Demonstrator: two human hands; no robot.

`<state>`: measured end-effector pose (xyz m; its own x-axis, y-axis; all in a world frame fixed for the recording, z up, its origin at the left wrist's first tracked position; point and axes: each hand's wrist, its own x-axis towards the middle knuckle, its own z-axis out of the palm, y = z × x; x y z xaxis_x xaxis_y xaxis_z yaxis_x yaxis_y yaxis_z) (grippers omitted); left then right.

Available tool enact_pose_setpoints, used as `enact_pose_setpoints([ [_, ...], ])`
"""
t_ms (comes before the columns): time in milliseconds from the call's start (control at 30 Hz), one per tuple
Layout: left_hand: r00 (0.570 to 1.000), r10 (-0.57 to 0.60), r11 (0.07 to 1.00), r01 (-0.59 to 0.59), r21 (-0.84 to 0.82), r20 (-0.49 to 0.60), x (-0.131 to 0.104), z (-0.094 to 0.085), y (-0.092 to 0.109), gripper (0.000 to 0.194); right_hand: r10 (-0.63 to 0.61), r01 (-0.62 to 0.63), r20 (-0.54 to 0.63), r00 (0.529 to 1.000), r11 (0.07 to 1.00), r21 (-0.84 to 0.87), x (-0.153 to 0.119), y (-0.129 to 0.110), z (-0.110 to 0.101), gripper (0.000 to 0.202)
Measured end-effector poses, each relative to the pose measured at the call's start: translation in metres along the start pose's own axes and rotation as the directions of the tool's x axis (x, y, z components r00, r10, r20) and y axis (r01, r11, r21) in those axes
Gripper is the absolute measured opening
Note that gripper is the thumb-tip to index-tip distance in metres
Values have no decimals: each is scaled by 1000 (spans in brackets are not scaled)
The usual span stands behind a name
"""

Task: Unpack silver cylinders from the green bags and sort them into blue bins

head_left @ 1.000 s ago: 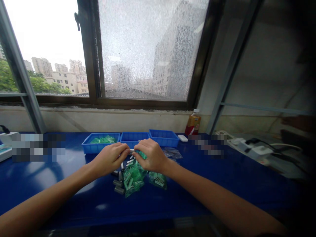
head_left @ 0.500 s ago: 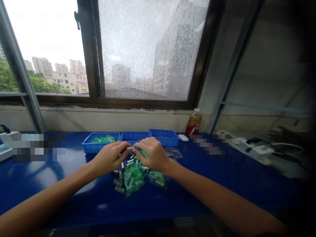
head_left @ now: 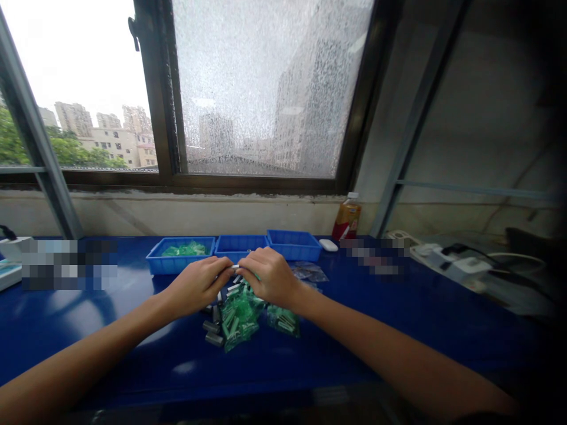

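Between my two hands is a small, pale metallic piece (head_left: 235, 267), too small to tell its kind. My left hand (head_left: 200, 283) pinches its left end between thumb and fingers. At its right end, my right hand (head_left: 271, 277) grips it the same way, with the fingertips of both hands close together. Below them on the table lie green plastic bags (head_left: 241, 319) with light-coloured strips in or on them. Several grey metal pieces (head_left: 214, 339) lie loose to the left of the bags. A second green bag (head_left: 283, 320) sits beneath my right wrist.
Behind my hands stand three blue bins: the left bin (head_left: 150, 258) holds green plastic, beside a middle bin (head_left: 243, 239) and a right bin (head_left: 310, 254). Clear bags (head_left: 310, 271), a white case (head_left: 328, 245) and a bottle (head_left: 346, 221) are farther right. Power strips (head_left: 460, 265) lie at the right edge.
The small piece has turned slightly between my fingertips and shows a narrower, brighter side. Both hands stay almost in place, and the view has shifted a little.
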<state>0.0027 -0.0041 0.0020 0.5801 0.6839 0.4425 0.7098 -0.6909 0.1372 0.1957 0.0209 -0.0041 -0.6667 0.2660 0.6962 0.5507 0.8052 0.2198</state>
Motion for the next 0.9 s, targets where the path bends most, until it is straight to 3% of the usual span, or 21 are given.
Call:
enact_pose_setpoints([
  [367,999,6,999,-8,41,36,-1,-2,2,33,-122,120,-15,992,990,-69,0,3,-6,23],
  [767,999,38,998,-39,-58,-10,1,-8,7,41,-156,156,1,988,988,-20,3,-1,-9,17],
  [900,999,43,997,-44,-61,-23,0,-9,5,38,-115,115,2,993,993,-9,3,-1,-8,18],
])
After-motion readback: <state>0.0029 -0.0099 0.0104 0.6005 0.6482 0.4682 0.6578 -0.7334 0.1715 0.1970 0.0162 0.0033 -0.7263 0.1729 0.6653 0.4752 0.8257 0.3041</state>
